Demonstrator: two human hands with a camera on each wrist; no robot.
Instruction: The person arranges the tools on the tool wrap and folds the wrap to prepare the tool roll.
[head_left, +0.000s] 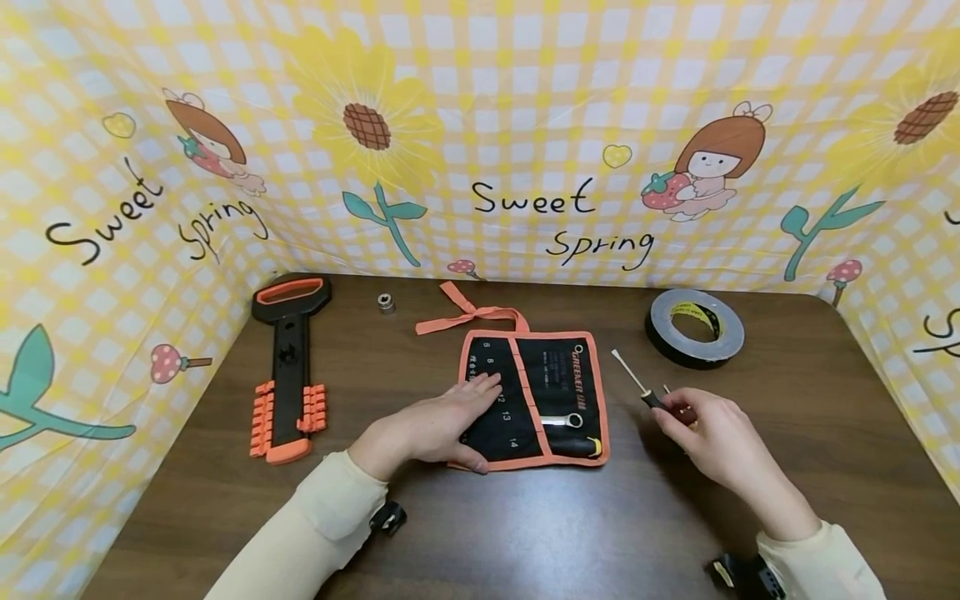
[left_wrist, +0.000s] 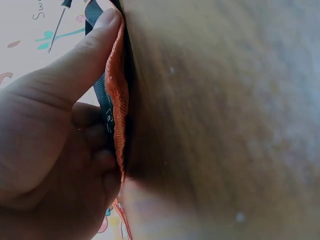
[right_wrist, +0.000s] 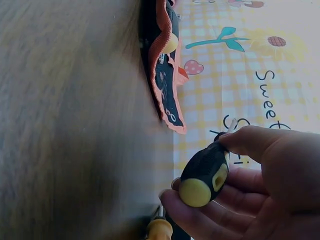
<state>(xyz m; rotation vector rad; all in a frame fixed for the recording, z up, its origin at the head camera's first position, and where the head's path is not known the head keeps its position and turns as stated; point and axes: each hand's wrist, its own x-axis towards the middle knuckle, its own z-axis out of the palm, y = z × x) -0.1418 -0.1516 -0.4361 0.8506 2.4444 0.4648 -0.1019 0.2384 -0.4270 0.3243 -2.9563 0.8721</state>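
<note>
Pouch lies mid-table, my left hand resting ungripped on its left half; level pressure should steady it. Right of that, my right hand grasps a screwdriver; a light hold should help aiming. Whether I also grip the second handle, I cannot tell.

pouch: woven cloth | screwdriver shaft: metal | tabletop: glossy wood
</note>
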